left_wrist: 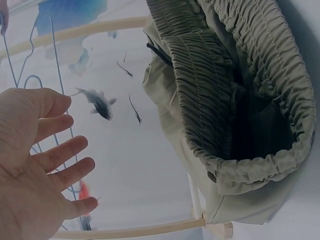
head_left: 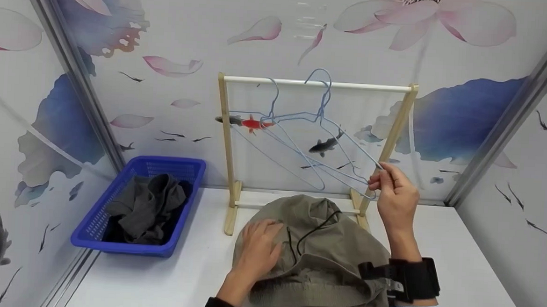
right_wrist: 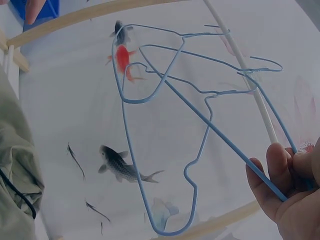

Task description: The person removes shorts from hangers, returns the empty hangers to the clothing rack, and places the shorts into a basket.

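Observation:
My right hand (head_left: pixel 398 193) pinches the lower right corner of a blue wire hanger (head_left: pixel 356 146), as the right wrist view also shows around the hanger's wire (right_wrist: pixel 227 137). That hanger slants down from near the white rod; whether its hook still bears on the rod I cannot tell. Other blue hangers (head_left: pixel 276 95) hang beside it. Olive-green pants (head_left: pixel 343 255) with a gathered elastic waistband (left_wrist: pixel 270 167) and black drawstring lie bunched on the table. Over their left side is my left hand (head_left: pixel 259 251), fingers loosely extended and holding nothing in the left wrist view.
A wooden rack with a white rod (head_left: pixel 370 87) stands behind the pants, its feet (head_left: pixel 230 216) on the white table (head_left: pixel 463 276). At the left is a blue basket (head_left: pixel 170 248) with dark grey clothing (head_left: pixel 144 207) inside. Printed walls enclose the table.

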Demonstrator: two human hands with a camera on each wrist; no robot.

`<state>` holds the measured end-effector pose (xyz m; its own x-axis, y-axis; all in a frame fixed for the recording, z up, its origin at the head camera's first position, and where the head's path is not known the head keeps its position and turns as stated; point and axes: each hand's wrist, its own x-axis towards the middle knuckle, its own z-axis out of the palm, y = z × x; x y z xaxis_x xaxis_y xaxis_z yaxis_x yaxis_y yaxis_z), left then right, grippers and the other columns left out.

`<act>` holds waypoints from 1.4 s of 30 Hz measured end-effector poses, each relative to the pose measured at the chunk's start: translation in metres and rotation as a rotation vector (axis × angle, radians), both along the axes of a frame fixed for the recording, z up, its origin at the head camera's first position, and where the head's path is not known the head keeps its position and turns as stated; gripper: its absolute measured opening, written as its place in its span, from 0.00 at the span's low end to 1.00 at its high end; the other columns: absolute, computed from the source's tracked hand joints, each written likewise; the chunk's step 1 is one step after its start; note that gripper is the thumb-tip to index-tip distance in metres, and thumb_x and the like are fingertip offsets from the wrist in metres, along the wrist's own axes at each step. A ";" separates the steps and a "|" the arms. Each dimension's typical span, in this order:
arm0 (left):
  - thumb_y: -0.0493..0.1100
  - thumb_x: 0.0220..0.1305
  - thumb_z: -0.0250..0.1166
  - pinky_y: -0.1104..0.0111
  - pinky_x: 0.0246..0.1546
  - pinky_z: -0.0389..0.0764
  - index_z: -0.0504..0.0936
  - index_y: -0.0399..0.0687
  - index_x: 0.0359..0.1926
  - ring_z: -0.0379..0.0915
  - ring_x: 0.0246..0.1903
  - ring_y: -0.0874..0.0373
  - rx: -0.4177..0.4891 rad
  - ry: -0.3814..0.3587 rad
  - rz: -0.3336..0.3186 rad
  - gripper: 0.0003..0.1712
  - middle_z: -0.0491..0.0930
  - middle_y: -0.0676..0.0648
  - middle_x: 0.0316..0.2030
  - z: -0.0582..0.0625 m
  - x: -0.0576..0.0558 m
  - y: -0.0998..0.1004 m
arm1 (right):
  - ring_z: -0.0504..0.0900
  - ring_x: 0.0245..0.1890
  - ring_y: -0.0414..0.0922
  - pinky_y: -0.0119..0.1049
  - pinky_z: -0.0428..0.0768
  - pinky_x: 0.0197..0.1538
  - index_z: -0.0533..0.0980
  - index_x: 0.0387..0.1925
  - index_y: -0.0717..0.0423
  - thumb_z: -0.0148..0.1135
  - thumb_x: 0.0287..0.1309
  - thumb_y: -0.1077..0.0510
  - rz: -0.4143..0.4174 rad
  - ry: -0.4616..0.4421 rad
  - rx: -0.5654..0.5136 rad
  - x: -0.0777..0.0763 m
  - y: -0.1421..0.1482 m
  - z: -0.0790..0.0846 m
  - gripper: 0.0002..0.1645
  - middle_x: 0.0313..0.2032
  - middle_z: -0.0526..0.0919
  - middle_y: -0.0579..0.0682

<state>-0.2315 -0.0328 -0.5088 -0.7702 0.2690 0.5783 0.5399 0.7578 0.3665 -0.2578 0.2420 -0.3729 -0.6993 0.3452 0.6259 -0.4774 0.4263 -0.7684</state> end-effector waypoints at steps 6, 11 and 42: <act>0.36 0.63 0.71 0.46 0.60 0.69 0.85 0.38 0.55 0.75 0.57 0.45 0.000 -0.003 0.004 0.19 0.81 0.40 0.54 0.001 0.001 0.000 | 0.80 0.25 0.27 0.17 0.78 0.39 0.82 0.52 0.72 0.53 0.75 0.69 -0.007 -0.013 -0.009 -0.006 -0.004 0.003 0.14 0.31 0.85 0.66; 0.36 0.64 0.71 0.46 0.60 0.70 0.86 0.39 0.53 0.76 0.57 0.44 -0.001 0.006 0.001 0.17 0.81 0.39 0.54 -0.001 0.002 0.000 | 0.79 0.25 0.25 0.17 0.76 0.40 0.82 0.51 0.71 0.53 0.75 0.70 -0.020 -0.011 0.024 -0.011 -0.005 0.001 0.14 0.31 0.85 0.65; 0.36 0.64 0.70 0.45 0.58 0.71 0.86 0.42 0.52 0.75 0.54 0.45 -0.012 -0.062 0.015 0.15 0.80 0.41 0.55 -0.015 0.012 0.001 | 0.83 0.29 0.26 0.17 0.78 0.43 0.81 0.55 0.70 0.52 0.75 0.69 0.044 -0.089 0.043 -0.013 -0.005 -0.019 0.15 0.37 0.87 0.66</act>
<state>-0.2200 -0.0321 -0.5236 -0.8081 0.2641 0.5266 0.5055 0.7698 0.3897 -0.2713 0.2371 -0.3921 -0.7664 0.2873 0.5746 -0.4272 0.4400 -0.7899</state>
